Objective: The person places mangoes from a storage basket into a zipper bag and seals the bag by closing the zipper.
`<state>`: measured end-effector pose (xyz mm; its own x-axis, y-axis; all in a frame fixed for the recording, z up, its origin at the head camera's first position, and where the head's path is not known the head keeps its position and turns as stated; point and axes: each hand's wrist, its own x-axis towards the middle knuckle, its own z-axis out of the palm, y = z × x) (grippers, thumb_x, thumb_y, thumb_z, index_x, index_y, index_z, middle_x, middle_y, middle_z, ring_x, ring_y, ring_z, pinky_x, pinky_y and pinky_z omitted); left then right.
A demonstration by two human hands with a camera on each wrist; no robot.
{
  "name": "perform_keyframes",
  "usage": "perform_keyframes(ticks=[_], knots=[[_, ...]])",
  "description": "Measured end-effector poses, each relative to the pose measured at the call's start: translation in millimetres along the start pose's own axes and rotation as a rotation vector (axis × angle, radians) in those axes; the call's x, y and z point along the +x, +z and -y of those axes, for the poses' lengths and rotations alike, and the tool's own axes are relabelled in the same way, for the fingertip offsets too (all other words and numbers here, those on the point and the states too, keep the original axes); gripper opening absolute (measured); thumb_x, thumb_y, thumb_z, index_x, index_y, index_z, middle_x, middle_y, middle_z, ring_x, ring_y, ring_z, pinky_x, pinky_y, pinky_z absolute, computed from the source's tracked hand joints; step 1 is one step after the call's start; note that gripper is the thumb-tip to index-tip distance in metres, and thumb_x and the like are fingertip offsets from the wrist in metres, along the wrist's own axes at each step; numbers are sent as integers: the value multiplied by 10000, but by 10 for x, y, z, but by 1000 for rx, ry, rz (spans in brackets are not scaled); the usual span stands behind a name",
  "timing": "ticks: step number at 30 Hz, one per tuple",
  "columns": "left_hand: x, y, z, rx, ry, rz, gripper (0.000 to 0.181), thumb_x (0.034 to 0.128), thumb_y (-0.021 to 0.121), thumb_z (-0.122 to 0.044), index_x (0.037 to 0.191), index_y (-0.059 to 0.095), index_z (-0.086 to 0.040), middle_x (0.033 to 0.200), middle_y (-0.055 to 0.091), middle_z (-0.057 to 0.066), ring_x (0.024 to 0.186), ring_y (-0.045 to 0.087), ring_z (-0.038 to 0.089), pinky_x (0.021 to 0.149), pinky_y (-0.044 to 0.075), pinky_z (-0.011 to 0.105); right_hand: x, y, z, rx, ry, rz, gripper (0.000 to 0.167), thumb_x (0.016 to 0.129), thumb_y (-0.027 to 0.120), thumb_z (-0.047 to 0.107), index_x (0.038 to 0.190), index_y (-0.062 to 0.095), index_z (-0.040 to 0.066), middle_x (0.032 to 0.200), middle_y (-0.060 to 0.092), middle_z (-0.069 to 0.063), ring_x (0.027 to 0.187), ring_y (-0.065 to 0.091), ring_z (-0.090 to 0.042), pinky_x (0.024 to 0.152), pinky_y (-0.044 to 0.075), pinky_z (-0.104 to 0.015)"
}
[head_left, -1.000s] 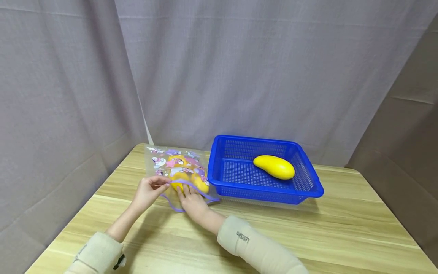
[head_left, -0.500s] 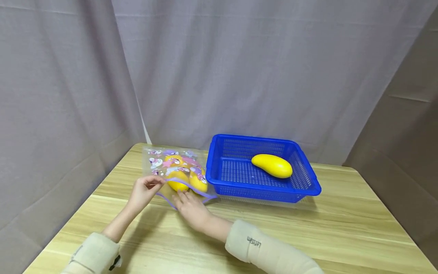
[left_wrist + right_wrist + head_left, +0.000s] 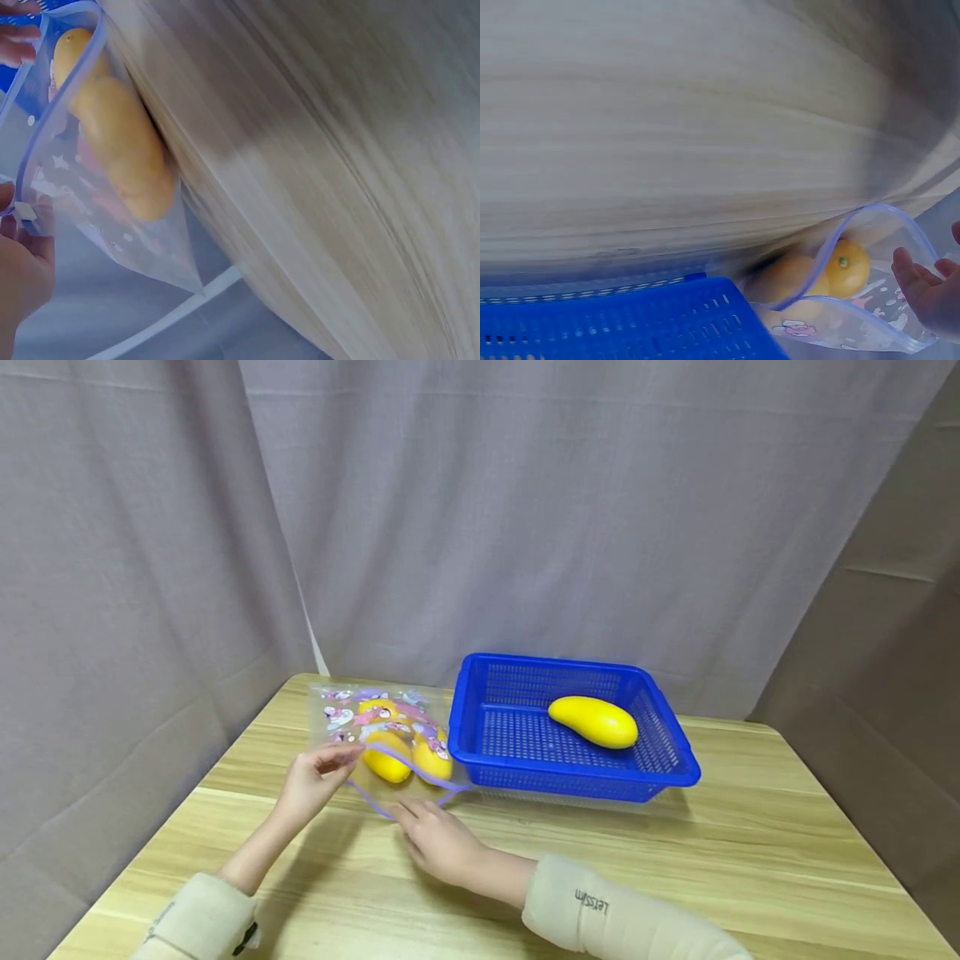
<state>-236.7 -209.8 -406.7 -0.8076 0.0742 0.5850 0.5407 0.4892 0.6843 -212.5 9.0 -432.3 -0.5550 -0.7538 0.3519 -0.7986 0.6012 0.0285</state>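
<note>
1. Beyond the left hand point(image 3: 312, 783), which pinches its upper lip point(image 3: 413, 767), the bag point(image 3: 386, 727) holds yellow fruits point(image 3: 387, 762); a slack pinch could close its mouth.
2. Near the lower lip point(image 3: 369, 801), the right hand point(image 3: 442, 843), fingers loose, could snag it.
3. Right of both, the blue basket point(image 3: 573, 777) could crowd the bag.

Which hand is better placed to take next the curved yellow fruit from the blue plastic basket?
Probably the right hand: it looks free and is nearer the basket; the left hand pinches the clear printed plastic bag.
</note>
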Motion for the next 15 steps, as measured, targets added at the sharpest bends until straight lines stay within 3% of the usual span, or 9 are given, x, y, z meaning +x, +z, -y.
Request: perform_keyframes(ticks=[3,6,11,15], knots=[[-6,-15,-4,52,17,39,332,769,634,177,1079,664,62,1096,658,233,983,650,212,815,567,309,-71,-20,-37,0,1,6,418,899,602,143,1298,529,40,1277,589,-138,1161,574,-247,984,493,-316],[-8,-8,-4,130,66,54,431,730,643,211,1136,633,65,1150,625,244,1035,608,402,815,553,385,-132,-31,-86,8,10,1,411,888,608,131,1280,543,28,1274,591,-152,1162,577,-267,986,493,-350],[-25,1,4,252,166,39,526,679,673,206,1177,613,51,1182,617,228,1100,568,438,829,542,437,-205,-74,-162,94,21,-24,390,870,612,88,1245,559,-6,1249,601,-184,1148,580,-311,996,481,-415],[-39,8,17,285,208,15,575,650,666,222,1197,597,56,1197,607,226,1152,520,465,830,539,448,-240,-151,-207,170,35,-55,371,867,615,79,1223,568,-19,1222,613,-194,1128,583,-319,989,482,-425]])
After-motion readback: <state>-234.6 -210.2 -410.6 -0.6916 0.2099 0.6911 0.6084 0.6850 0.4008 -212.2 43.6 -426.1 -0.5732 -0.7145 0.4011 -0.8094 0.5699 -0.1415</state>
